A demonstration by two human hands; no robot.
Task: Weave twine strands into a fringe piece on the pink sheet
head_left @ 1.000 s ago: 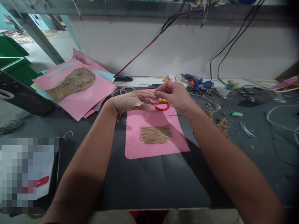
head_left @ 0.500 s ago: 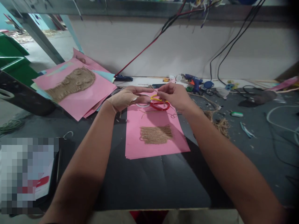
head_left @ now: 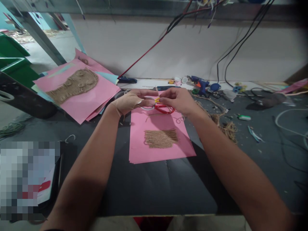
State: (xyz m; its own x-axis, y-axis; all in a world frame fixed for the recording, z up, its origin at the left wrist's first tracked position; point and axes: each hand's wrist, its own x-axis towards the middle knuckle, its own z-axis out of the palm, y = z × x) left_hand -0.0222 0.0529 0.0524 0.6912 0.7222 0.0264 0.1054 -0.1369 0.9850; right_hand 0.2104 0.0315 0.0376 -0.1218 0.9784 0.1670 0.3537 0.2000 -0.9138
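Observation:
My left hand (head_left: 131, 100), with a tan wrap across its back, is over the top of a pink paper sheet (head_left: 139, 150). Its index finger reaches right, the thumb below it, with a short strand of twine (head_left: 157, 90) at the fingertips. My right hand (head_left: 177, 98) pinches the same strand from the other side. Red scissor handles (head_left: 166, 110) with a yellow part show beneath the fingers; the blades are hidden. A whitish ring (head_left: 147, 108) lies partly behind my left thumb. Rows of brown twine form a rectangular patch (head_left: 161, 138) on the sheet.
Pink and blue sheets bearing a twine-covered shape (head_left: 80, 80) lie at the left, near a dark cylinder (head_left: 26, 96). A blue glue gun (head_left: 201, 84) sits at the back. Loose twine (head_left: 227, 130) lies right of the sheet. A phone-like device (head_left: 47, 189) is at front left.
My right fingertips have moved slightly left, closer to my left fingertips, and cover more of the yellow part. The strand now stands more upright between the hands. The patch stays put.

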